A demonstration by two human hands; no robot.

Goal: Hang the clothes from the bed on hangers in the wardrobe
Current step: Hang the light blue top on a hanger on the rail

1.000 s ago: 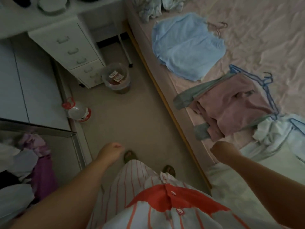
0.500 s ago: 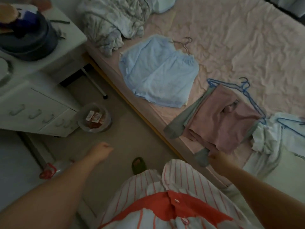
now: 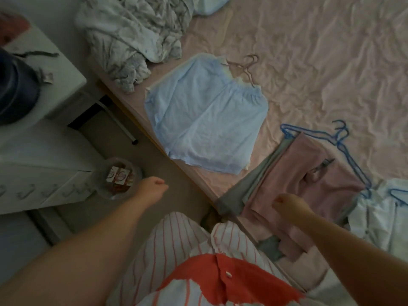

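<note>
right hand [image 3: 287,205] — over pink garment [image 3: 309,180]

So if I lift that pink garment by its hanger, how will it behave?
The pink garment looks soft and folded, so it will likely unfold and droop. Its thin blue hanger probably flexes slightly. The grey garment beneath may drag along.

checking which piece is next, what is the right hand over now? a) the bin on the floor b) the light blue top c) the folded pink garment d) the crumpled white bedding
c: the right hand is over the near edge of the folded pink garment, while the light blue top lies apart, farther up the bed.
</note>
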